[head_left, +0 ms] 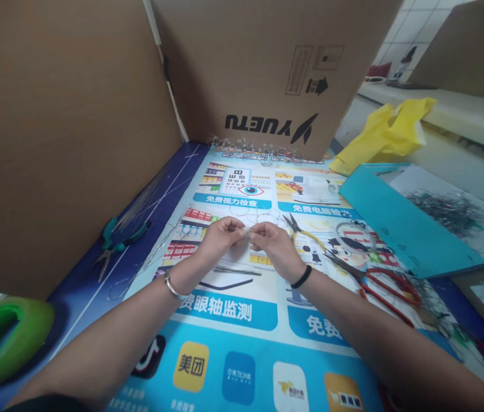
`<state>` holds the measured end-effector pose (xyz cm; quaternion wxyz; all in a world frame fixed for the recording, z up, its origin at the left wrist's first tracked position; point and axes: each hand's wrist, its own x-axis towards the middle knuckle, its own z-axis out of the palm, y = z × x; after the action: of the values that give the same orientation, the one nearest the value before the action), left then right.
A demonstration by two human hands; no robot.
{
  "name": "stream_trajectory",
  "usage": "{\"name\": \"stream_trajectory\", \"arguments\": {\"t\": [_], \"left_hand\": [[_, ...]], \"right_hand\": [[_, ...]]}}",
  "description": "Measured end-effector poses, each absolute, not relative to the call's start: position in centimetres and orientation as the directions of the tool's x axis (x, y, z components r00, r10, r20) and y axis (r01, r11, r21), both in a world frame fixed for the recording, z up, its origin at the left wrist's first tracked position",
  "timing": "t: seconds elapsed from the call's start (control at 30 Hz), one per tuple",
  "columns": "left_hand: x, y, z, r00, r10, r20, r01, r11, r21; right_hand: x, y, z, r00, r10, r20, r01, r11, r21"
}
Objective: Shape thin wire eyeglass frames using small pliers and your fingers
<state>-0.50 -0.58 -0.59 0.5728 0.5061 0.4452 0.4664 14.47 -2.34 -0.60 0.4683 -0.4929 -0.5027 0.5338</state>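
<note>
My left hand [225, 237] and my right hand [273, 239] meet at the fingertips over the printed poster sheet. Both are closed in a pinch on a thin wire [263, 216], whose fine loops show just beyond the fingers. A small pale bit between the fingertips is too small to make out. Straight thin wire pieces [237, 271] lie on the sheet below the hands. Right of my right hand are yellow-handled pliers [304, 232] and red-handled scissors [390, 286]. Teal-handled pliers [117, 243] lie left of my left hand.
Cardboard panels [263, 68] stand upright at the back and left. A green tape roll [14, 337] sits at the lower left. At right are a teal folder [396, 229] with dark wire bits, a clear ring [356, 236] and a yellow bag [383, 134]. Wire scraps [259, 147] line the back.
</note>
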Motion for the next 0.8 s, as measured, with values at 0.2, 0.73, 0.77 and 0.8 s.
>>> {"name": "stream_trajectory", "arguments": {"t": [0.2, 0.73, 0.77, 0.8], "left_hand": [[-1.5, -0.1, -0.8, 0.174, 0.985, 0.005, 0.088, -0.021, 0.996], [-3.7, 0.3, -1.3, 0.153, 0.974, 0.166, 0.558, -0.223, 0.799], [-3.7, 0.3, -1.2, 0.168, 0.969, 0.179, 0.571, -0.244, 0.784], [-3.8, 0.2, -1.0, 0.181, 0.964, 0.195, 0.584, -0.265, 0.768]], "right_hand": [[14.3, -2.4, -0.6, -0.128, 0.991, -0.043, 0.041, -0.038, -0.998], [14.9, -2.6, 0.2, -0.38, 0.923, 0.066, 0.53, 0.276, -0.802], [15.0, -2.6, 0.6, -0.423, 0.905, 0.048, 0.566, 0.305, -0.766], [15.1, -2.7, 0.9, -0.458, 0.888, 0.036, 0.602, 0.34, -0.722]]}}
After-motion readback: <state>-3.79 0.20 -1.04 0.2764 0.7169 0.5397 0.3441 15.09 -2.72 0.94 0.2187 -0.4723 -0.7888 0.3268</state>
